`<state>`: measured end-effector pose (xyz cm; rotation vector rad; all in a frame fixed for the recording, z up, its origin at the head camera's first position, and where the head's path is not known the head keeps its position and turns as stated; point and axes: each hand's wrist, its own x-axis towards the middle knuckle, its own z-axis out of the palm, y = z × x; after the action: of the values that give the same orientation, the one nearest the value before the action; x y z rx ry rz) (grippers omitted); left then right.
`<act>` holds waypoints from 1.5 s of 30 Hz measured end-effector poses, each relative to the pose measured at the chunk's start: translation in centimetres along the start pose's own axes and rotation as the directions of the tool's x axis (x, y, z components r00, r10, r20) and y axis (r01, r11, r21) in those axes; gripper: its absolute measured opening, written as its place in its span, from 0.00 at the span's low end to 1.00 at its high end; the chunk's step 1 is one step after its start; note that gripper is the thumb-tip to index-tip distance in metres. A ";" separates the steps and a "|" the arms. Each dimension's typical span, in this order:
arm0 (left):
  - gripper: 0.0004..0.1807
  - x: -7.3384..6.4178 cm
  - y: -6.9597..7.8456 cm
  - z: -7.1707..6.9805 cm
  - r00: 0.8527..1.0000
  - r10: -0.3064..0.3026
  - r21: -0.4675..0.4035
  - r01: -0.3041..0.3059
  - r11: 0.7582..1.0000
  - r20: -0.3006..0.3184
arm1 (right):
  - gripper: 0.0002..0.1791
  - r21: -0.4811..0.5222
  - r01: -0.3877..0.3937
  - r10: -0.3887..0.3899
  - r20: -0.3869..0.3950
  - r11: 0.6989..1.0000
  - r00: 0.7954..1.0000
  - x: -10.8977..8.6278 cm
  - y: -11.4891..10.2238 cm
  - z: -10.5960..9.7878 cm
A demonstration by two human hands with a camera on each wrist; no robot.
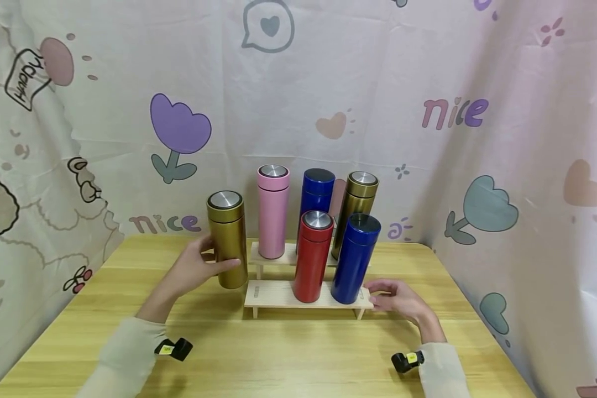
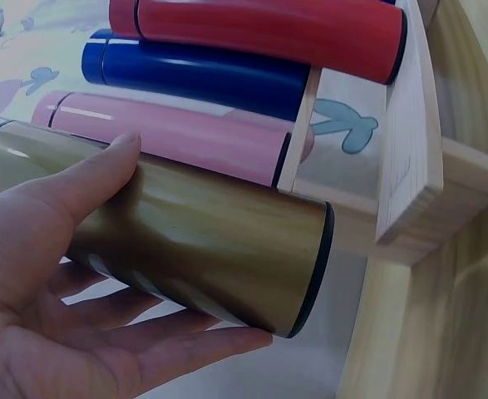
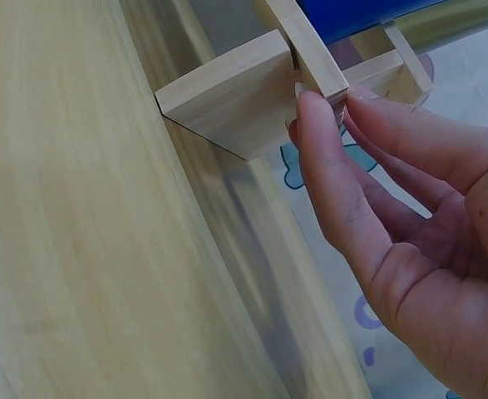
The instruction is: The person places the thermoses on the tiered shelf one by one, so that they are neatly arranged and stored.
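Note:
My left hand [image 1: 194, 269] grips a gold thermos bottle [image 1: 230, 249] around its lower body, upright and left of a two-tier wooden stand [image 1: 278, 294]. In the left wrist view the thumb lies along one side of the gold thermos [image 2: 210, 237], fingers on the other. At the stand's right end my right hand [image 1: 398, 300] pinches the edge of the lower shelf [image 3: 314, 54] between thumb and fingers. A red thermos [image 1: 312, 260] and a blue thermos [image 1: 355, 262] stand on that shelf. Behind, the upper shelf bears a pink thermos [image 1: 272, 215], another blue thermos [image 1: 317, 185] and another gold thermos [image 1: 360, 190].
The stand rests on a wood-grain table [image 1: 288, 354]. A printed curtain [image 1: 298, 99] hangs behind the table and along both sides. A small black camera is strapped to each wrist, the left camera [image 1: 179, 349] and the right camera [image 1: 405, 362].

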<state>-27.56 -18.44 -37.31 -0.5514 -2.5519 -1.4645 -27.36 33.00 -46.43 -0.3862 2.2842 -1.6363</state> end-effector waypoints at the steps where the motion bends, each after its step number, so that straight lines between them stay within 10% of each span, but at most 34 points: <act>1: 0.36 0.0 0.1 0.2 1.000 0.003 -0.001 -0.003 1.000 0.003 | 0.29 0.001 0.000 0.000 0.001 1.000 1.000 0.0 0.0 0.0; 45: 0.36 0.5 2.0 6.1 0.995 0.035 -0.066 -0.029 0.997 0.095 | 0.28 0.014 -0.020 0.020 -0.013 1.000 1.000 0.0 -0.1 0.1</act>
<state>-26.93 -12.14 -38.66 -0.6856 -2.5616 -1.5507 -27.27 32.89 -46.35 -0.3487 2.2780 -1.6488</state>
